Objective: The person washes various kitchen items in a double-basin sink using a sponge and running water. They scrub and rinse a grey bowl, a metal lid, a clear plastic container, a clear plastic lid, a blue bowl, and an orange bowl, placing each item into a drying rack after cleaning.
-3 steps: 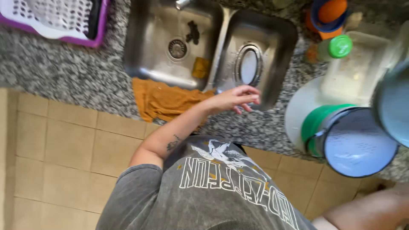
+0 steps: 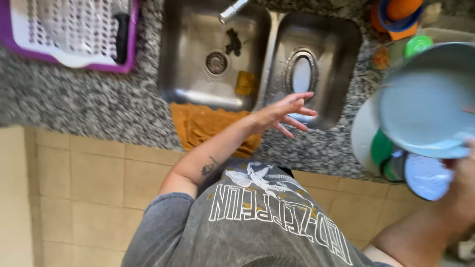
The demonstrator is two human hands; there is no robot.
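Our left arm stretches forward from the shoulder, bent slightly at the elbow, a small dark tattoo showing on the forearm. Our left hand [image 2: 284,112] is spread wide and holds nothing, its fingers [image 2: 303,96] fanned apart and pointing to the right. Our right forearm rises at the lower right edge. Our right hand [image 2: 462,185] is raised, blurred and partly cut off, and its grip is unclear.

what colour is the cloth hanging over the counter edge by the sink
Orange: the folded orange cloth shows best in the head view.
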